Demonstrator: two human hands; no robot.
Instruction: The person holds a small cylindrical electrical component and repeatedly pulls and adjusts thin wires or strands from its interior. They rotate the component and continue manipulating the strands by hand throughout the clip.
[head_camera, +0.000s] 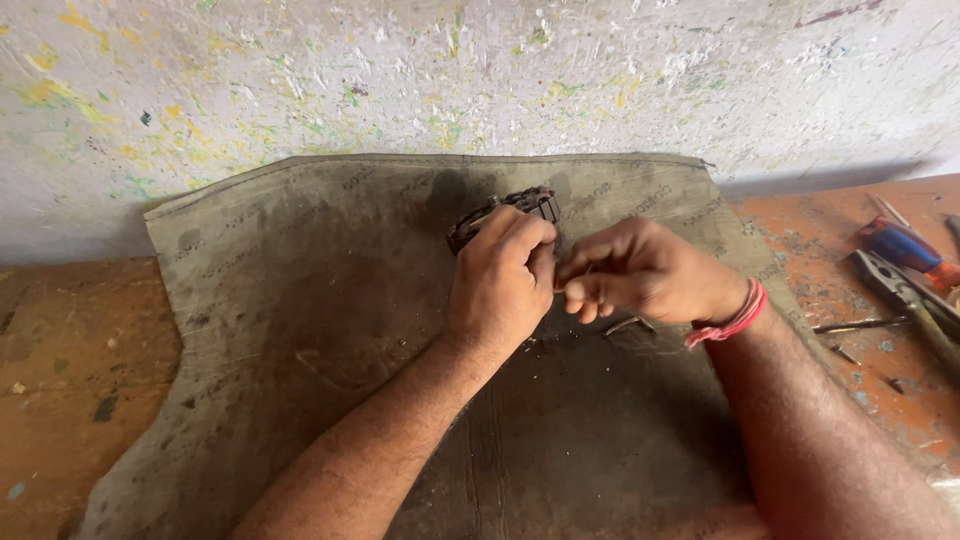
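Note:
My left hand (503, 272) is closed around a dark, ribbed metal part (520, 205) that pokes out above my knuckles, over a dirty grey cloth mat (300, 300). Touching it from the right, my right hand (640, 270) pinches something small and thin between thumb and fingertips; the piece is too small to identify. A red thread band circles my right wrist. Below my right hand a small bent metal piece (628, 324) lies on the mat.
At the right, on the orange bench top (850, 300), lie pliers (905, 300), a screwdriver with a blue and red handle (905, 245) and a thin metal rod (860, 324). A paint-spattered wall (450, 80) rises behind the mat.

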